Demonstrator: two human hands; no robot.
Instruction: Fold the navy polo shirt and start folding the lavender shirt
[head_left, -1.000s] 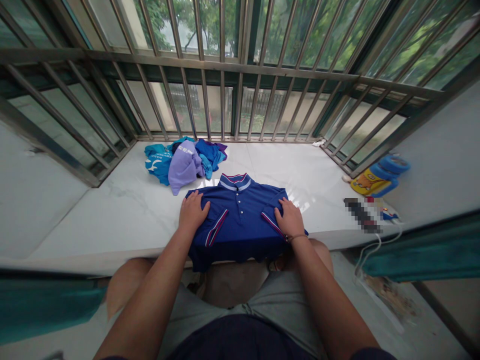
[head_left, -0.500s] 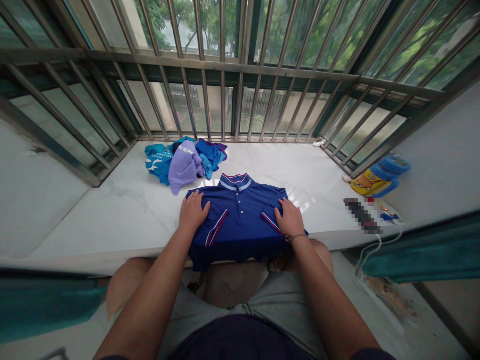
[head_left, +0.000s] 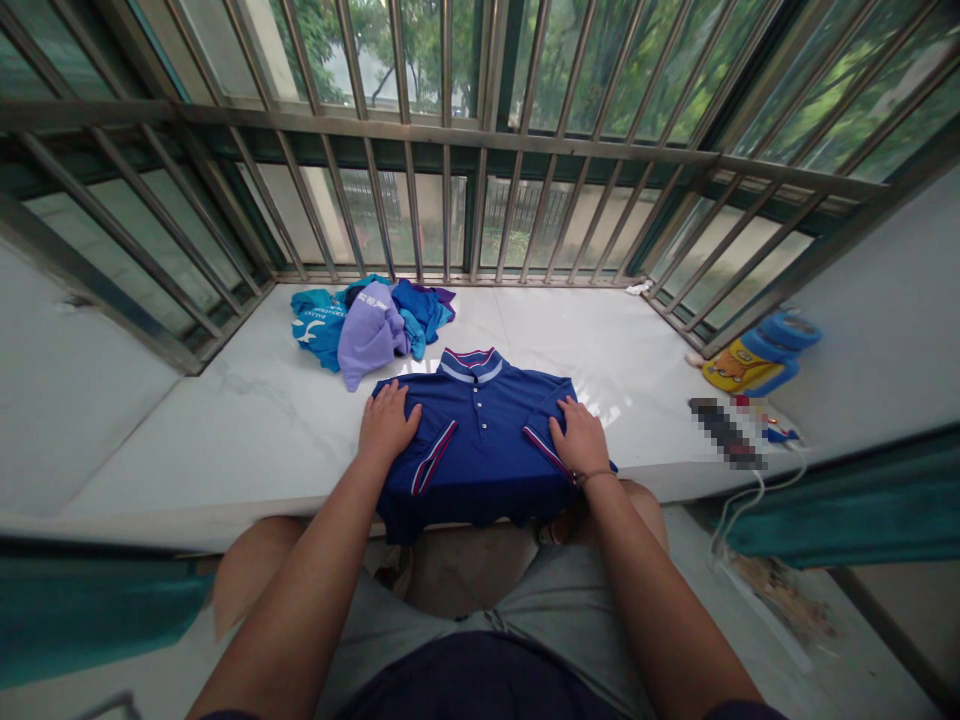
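Both my hands lie flat and open, palms down, gripping nothing. My left hand (head_left: 386,425) presses on the left shoulder and folded sleeve of a dark blue polo shirt (head_left: 480,440); my right hand (head_left: 579,437) presses on the right shoulder and sleeve, fingers spread and pointing away from me. A thin bracelet (head_left: 592,476) circles my right wrist.

The shirt lies face up between my hands on a white marble ledge (head_left: 247,430). Its collar (head_left: 471,362), trimmed with red and white stripes, points away from me, just beyond my fingertips. A short row of white buttons runs down the middle between my palms. Both sleeves are folded inward, their striped cuffs slanting toward the centre, one beside each hand. The lower hem hangs over the near edge of the ledge, below my wrists, toward my knees.

Beyond my left hand, near the collar, sits a loose pile of clothes (head_left: 371,320): teal, lilac and blue pieces heaped together, the lilac one nearly touching the shirt's shoulder.

Well to the right of my right hand, at the ledge's far end, lies a yellow and blue container (head_left: 757,358) on its side. Near it are a blurred dark object (head_left: 724,432) and a white cable (head_left: 739,500) trailing off the edge.

Metal window bars (head_left: 450,150) rise beyond the ledge, with green trees behind them.
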